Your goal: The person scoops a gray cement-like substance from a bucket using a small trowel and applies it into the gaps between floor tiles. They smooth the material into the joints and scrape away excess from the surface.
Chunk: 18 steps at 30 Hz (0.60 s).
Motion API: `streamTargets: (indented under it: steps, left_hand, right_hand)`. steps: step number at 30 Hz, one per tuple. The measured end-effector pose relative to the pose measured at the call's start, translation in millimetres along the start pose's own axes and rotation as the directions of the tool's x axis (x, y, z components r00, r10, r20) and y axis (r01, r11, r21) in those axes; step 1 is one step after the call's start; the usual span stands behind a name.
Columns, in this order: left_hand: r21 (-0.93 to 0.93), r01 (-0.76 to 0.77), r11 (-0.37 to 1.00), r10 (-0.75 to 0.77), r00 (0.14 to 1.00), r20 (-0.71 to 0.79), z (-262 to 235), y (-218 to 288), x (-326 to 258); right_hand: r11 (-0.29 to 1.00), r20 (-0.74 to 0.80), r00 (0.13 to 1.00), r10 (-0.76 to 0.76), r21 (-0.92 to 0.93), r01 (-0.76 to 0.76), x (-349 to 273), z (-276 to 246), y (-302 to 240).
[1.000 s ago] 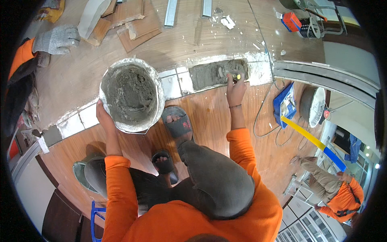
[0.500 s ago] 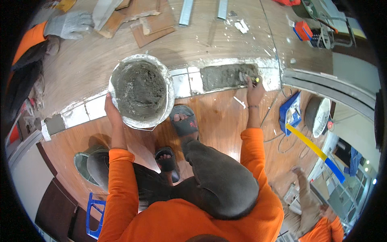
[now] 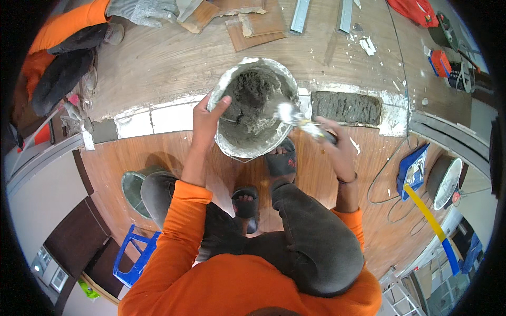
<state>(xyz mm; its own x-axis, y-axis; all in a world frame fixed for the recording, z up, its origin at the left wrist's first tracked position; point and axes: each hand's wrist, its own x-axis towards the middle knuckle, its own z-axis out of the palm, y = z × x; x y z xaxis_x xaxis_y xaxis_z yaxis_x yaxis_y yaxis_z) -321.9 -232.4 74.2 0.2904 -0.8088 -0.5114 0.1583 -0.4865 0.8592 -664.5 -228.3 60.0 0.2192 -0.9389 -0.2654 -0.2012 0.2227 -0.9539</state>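
Observation:
A white bucket (image 3: 289, 141), smeared with cement, stands in front of me with wet grey mortar (image 3: 247, 100) inside. My left hand (image 3: 207, 118) grips its left rim, with the thumb over the edge. In my right hand (image 3: 338, 150) is a trowel (image 3: 300, 122), blurred by motion, its blade over the bucket's right rim. To the right of the bucket, a rectangular patch of mortar (image 3: 346, 108) with a rough surface fills a gap in the strip of white tiles (image 3: 171, 117).
A co-worker's gloved hand (image 3: 150, 11) is at the upper left, near broken boards (image 3: 258, 34). Metal strips (image 3: 300, 16) lie at the top. On the right are a blue dustpan (image 3: 412, 167) and a basin (image 3: 447, 181); a blue stool (image 3: 134, 255) stands lower left.
My right hand has brought the trowel left from the mortar patch to the bucket. My left hand has shifted its hold on the rim. The whole view has swung, so things appear further right.

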Motion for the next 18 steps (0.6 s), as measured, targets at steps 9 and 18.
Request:
streamTargets:
  steps: [9, 18]
  left_hand:
    - [0.274, -0.100, 0.956, 0.078, 0.993, 0.090, 20, 7, 3]
    - [0.451, -0.144, 0.881, 0.031, 0.968, 0.250, 22, 14, 29]
  right_hand:
    - [0.684, 0.273, 0.961, 0.042, -0.709, 0.171, 76, 99, 19]
    - [0.894, 0.086, 0.990, -0.113, -0.426, 0.139, 102, 142, 28]
